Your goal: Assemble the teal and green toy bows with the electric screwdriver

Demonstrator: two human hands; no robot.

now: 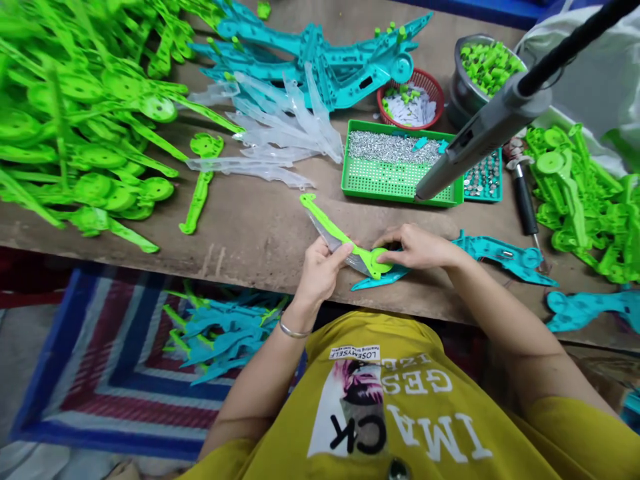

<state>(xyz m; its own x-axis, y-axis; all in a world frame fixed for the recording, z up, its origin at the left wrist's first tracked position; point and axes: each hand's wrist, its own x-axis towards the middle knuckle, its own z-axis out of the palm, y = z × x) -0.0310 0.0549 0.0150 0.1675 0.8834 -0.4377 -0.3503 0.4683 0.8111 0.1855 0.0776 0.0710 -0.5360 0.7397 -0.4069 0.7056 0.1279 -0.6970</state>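
Observation:
My left hand [320, 268] is closed, thumb on top, round the middle of a long bright green plastic part [330, 228]. A clear grey, blade-shaped plastic piece [357, 264] lies along that part's lower edge. At the green part's round end, my right hand [407, 247] is closed with thumb and fingers pinching it. Beneath this end and the right hand runs a turquoise plastic frame [493, 252], flat on the table near its front edge. My right hand hides the middle of the frame.
Green parts [100, 133] heap at left, more [575, 193] at right. Turquoise frames [320, 60] and clear blades [285, 133] lie behind. A green tray [390, 180] holds screws. An electric screwdriver [480, 137] hangs over it. A hand screwdriver [524, 200] lies right.

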